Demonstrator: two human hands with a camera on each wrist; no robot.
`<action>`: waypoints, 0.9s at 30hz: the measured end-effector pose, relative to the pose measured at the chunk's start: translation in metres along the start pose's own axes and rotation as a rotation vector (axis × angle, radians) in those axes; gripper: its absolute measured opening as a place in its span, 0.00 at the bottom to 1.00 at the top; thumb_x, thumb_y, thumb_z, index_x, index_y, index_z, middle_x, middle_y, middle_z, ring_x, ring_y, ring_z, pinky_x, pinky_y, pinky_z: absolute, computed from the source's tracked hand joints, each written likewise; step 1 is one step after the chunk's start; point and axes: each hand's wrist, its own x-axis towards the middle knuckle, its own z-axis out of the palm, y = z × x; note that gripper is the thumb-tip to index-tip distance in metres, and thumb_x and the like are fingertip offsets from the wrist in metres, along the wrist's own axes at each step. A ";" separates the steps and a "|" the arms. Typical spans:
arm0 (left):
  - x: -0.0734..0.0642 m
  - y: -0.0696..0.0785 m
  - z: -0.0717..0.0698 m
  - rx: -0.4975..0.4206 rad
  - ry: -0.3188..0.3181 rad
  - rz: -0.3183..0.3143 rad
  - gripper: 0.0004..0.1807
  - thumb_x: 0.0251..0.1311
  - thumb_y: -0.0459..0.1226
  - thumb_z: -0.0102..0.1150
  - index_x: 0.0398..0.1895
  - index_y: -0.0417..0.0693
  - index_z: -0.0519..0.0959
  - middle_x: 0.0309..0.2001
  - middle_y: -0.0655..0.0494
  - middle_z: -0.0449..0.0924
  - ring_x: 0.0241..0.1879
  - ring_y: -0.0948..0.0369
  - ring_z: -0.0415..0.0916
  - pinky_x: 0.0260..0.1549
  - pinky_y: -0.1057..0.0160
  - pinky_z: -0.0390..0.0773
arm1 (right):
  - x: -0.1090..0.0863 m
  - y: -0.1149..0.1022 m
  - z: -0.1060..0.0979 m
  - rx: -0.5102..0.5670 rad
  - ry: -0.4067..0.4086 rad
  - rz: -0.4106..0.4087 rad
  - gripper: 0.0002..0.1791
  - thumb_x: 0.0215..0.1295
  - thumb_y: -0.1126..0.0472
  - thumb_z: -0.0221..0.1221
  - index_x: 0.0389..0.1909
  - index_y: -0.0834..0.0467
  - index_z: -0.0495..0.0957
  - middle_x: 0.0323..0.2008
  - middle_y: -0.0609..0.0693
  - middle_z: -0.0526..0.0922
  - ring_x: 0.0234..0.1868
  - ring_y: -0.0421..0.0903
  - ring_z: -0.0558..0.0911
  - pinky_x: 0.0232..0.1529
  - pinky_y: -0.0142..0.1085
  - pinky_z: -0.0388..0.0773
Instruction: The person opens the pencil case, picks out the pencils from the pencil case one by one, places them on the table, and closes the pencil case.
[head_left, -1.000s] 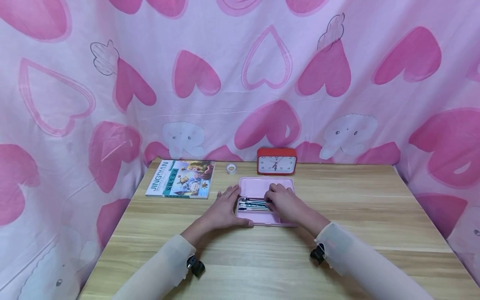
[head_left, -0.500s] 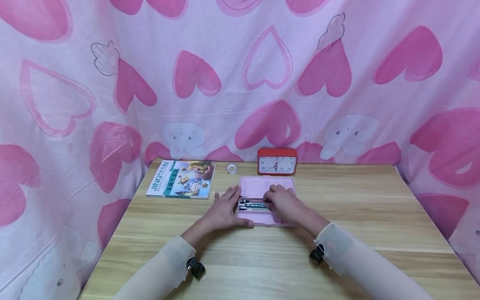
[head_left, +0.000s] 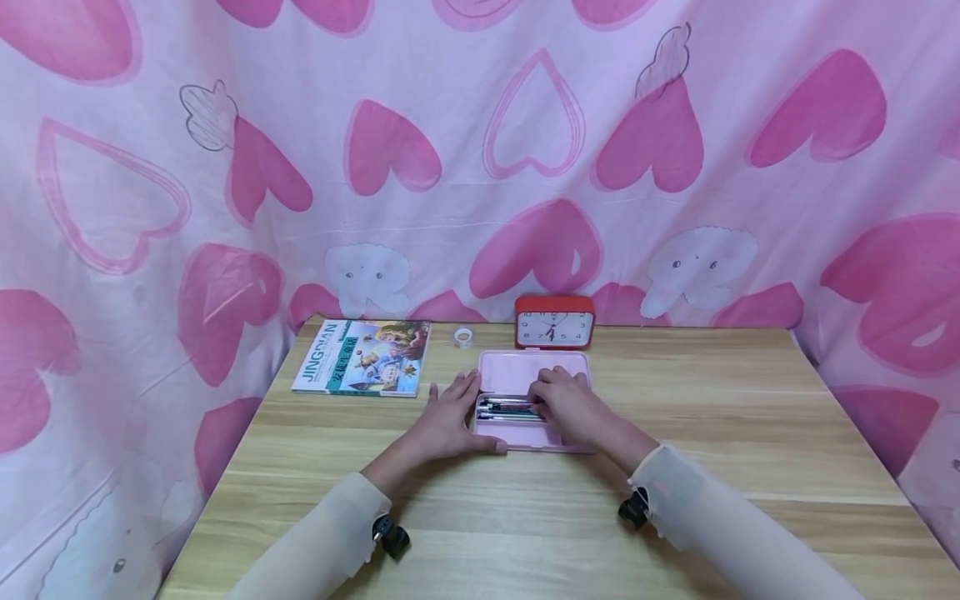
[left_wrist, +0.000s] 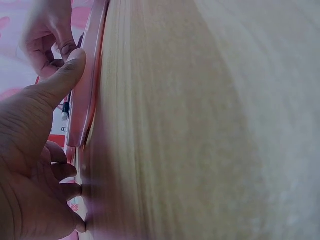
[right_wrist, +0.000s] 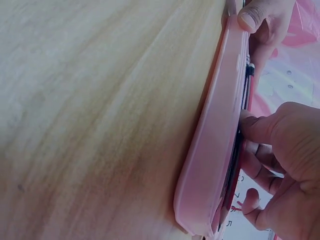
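Note:
A pink pencil case (head_left: 517, 436) lies with its lid (head_left: 510, 372) folded back on the wooden table. Several pencils (head_left: 502, 409) lie side by side in its rear compartment, eraser ends to the left. My left hand (head_left: 447, 423) steadies the case, its spread fingers along the left side and its thumb on the front edge. My right hand (head_left: 570, 406) reaches in from the right and pinches a pencil, thumb against fingers. In the right wrist view a red pencil (right_wrist: 232, 182) and dark ones show by those fingertips; the hand hides their right ends in the head view.
Behind the case stands a red alarm clock (head_left: 554, 322) with a white face. A roll of tape (head_left: 462, 337) sits to its left. Farther left lies a picture-covered book (head_left: 362, 358). A pink heart-patterned curtain (head_left: 420, 217) hangs around the wooden table (head_left: 705, 400).
The pencils beneath the right fingers have shifted and turned slightly in the compartment. The lid leans back a little farther. Both hands stay almost where they were.

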 end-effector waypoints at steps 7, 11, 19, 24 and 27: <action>0.000 -0.001 0.000 -0.006 0.008 -0.012 0.76 0.48 0.74 0.78 0.93 0.52 0.48 0.92 0.56 0.48 0.93 0.51 0.39 0.90 0.36 0.29 | -0.004 0.006 -0.005 -0.025 0.103 -0.059 0.08 0.74 0.58 0.73 0.51 0.48 0.91 0.48 0.45 0.87 0.52 0.48 0.77 0.64 0.61 0.78; -0.001 0.000 -0.001 -0.003 0.004 -0.011 0.76 0.49 0.74 0.78 0.92 0.51 0.48 0.92 0.55 0.48 0.93 0.51 0.39 0.90 0.36 0.31 | -0.008 0.015 -0.013 0.003 0.156 -0.064 0.09 0.72 0.58 0.74 0.51 0.48 0.92 0.48 0.46 0.87 0.54 0.49 0.77 0.59 0.55 0.75; -0.001 0.000 -0.001 0.001 -0.002 -0.015 0.76 0.49 0.74 0.78 0.93 0.52 0.49 0.92 0.55 0.48 0.93 0.50 0.38 0.90 0.36 0.31 | -0.021 0.047 -0.028 0.079 0.205 -0.020 0.11 0.71 0.61 0.74 0.51 0.47 0.91 0.53 0.50 0.87 0.62 0.55 0.76 0.61 0.57 0.69; 0.000 0.002 -0.001 0.017 -0.006 -0.032 0.77 0.48 0.75 0.78 0.93 0.52 0.49 0.92 0.55 0.48 0.93 0.51 0.38 0.90 0.37 0.32 | -0.030 0.075 -0.035 0.128 0.215 0.022 0.11 0.72 0.64 0.72 0.51 0.48 0.91 0.53 0.50 0.87 0.63 0.57 0.76 0.70 0.72 0.64; 0.001 0.003 -0.001 0.015 -0.006 -0.043 0.77 0.47 0.75 0.78 0.93 0.53 0.49 0.92 0.55 0.49 0.93 0.51 0.38 0.90 0.37 0.32 | -0.036 0.092 -0.037 0.129 0.216 0.037 0.11 0.72 0.64 0.72 0.50 0.48 0.91 0.50 0.49 0.87 0.60 0.56 0.77 0.68 0.73 0.65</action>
